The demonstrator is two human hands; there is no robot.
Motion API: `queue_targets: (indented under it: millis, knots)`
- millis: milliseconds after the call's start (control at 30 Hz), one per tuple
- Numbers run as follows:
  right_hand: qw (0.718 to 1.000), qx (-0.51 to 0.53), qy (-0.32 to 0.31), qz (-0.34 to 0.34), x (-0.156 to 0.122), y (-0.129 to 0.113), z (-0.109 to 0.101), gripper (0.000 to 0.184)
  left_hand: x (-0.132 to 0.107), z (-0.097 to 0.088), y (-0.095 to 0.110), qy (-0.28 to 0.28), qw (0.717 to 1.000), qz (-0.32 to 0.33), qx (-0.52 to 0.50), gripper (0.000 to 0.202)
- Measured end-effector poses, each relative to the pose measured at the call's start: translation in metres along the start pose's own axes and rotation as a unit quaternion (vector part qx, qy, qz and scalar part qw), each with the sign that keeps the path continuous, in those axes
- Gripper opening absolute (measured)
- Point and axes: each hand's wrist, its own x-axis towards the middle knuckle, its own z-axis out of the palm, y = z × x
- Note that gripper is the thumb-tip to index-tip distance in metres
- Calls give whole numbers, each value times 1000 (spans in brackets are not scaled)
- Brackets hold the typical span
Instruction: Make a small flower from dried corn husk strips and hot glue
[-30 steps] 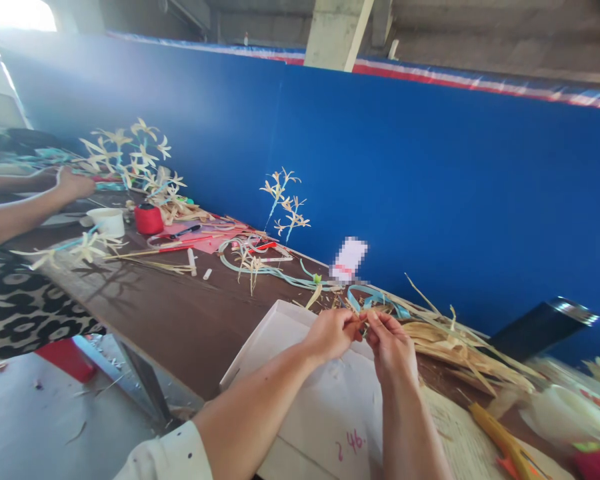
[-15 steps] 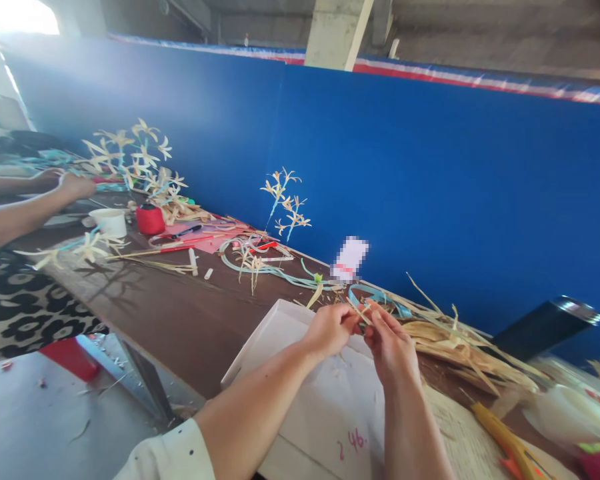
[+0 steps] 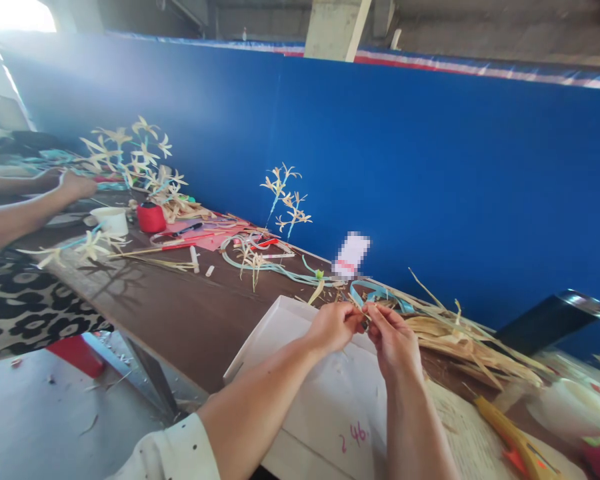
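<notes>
Over the white cardboard box (image 3: 267, 347), my left hand (image 3: 336, 325) and my right hand (image 3: 393, 335) meet, both with fingers pinched. Between the fingertips is a thin pale strip (image 3: 364, 314), apparently dried husk; most of it is hidden by the fingers. Just beyond the hands lies a loop of light blue ribbon (image 3: 375, 291). To the right of my right hand is a heap of dried husk strips (image 3: 450, 339). Two small husk-flower sprigs (image 3: 285, 193) with blue-wrapped stems stand by the blue panel.
A yellow utility knife (image 3: 513, 433) lies on a sheet at lower right, near a dark cylinder (image 3: 545, 325). A red thread spool (image 3: 151, 218), white cup (image 3: 111, 220) and larger husk flowers (image 3: 130, 153) are at left. A co-worker's hands (image 3: 73, 183) work there.
My fingertips have come closer together around the strip, so less of it shows. The view has shifted slightly; the objects on the table stay where they were.
</notes>
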Motion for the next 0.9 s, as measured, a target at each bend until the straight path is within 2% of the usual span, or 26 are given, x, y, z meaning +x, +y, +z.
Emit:
queue_targets:
  millis: [267,400,500,733,900]
  knots:
    - [998,32,43,-26,0,-6,0,31,7,0,-8,-82,995,3,-58,31]
    - [996,49,63,-30,-1,-9,-1,30,10,-1,-11,-42,995,-9,-91,32]
    - [997,51,54,-27,-1,-8,-1,28,9,-3,-8,-11,993,-29,-114,33]
    - [1000,13,11,-11,0,0,4,31,8,-2,-8,-27,991,-53,-122,37]
    - [1000,3,3,-6,0,1,5,31,9,-1,-9,-19,994,-41,-104,32]
